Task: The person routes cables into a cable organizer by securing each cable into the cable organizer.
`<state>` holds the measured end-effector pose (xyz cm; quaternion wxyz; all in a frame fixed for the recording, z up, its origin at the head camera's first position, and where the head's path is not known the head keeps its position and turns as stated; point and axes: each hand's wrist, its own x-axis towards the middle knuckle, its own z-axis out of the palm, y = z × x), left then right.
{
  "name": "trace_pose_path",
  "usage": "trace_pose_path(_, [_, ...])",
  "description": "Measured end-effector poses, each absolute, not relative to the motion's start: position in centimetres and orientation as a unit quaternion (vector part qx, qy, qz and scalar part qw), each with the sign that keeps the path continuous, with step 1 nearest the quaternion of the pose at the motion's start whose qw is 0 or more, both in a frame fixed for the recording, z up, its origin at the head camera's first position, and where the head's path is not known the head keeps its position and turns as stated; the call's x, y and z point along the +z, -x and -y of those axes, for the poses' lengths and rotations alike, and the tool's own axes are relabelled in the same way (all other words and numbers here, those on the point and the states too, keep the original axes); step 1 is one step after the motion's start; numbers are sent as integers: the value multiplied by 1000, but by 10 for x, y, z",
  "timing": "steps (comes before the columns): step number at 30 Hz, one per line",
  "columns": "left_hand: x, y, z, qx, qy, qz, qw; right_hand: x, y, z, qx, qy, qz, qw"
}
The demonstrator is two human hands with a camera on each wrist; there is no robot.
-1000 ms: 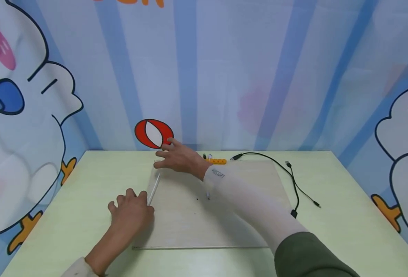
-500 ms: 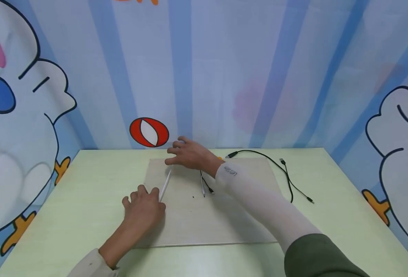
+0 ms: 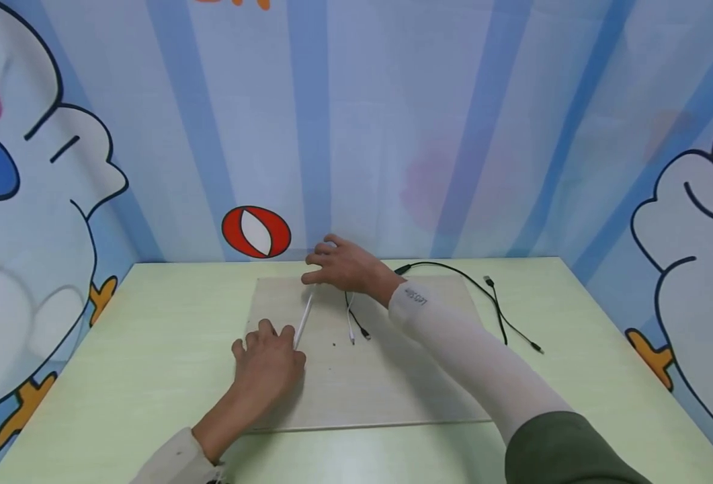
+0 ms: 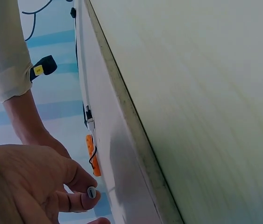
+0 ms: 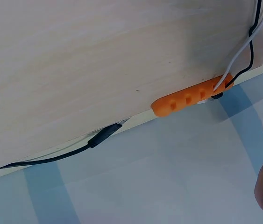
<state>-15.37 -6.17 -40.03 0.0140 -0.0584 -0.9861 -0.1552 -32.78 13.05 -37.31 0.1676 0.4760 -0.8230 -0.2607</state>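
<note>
My left hand [image 3: 269,363] pinches the plug end [image 4: 91,192] of a straight white cable [image 3: 304,321] between thumb and finger, above the left part of a pale board [image 3: 392,396]. From there the cable runs away from me to my right hand [image 3: 350,269], whose thumb and fingertips meet its far end in the head view; the exact grip is hidden. Beyond the board's back edge, in the right wrist view, lies an orange cable holder [image 5: 187,100]. A thin white cable [image 5: 243,46] and a black cable [image 5: 251,51] come out of its slots.
A long black cable [image 3: 453,267] curves off the board's back right, with another black USB plug [image 3: 489,280] on the table [image 3: 604,403]. Behind the table hangs a printed curtain [image 3: 368,134]. Small dark specks lie on the board.
Both hands have shifted right over the board, the straight white cable between them moving along. The orange holder is now covered by my right hand in the head view; the thin cables' ends show.
</note>
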Motion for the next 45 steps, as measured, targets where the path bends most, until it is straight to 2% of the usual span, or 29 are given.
trace_pose_path(7, [-402, 154, 52, -163, 62, 984, 29, -373, 329, -141, -258, -478, 820, 182])
trace_pose_path(28, [-402, 166, 12, -162, 55, 985, 20, -368, 337, -165, -276, -461, 831, 140])
trace_pose_path(45, [-405, 180, -16, -145, 49, 988, 22, -371, 347, -180, -264, -459, 836, 148])
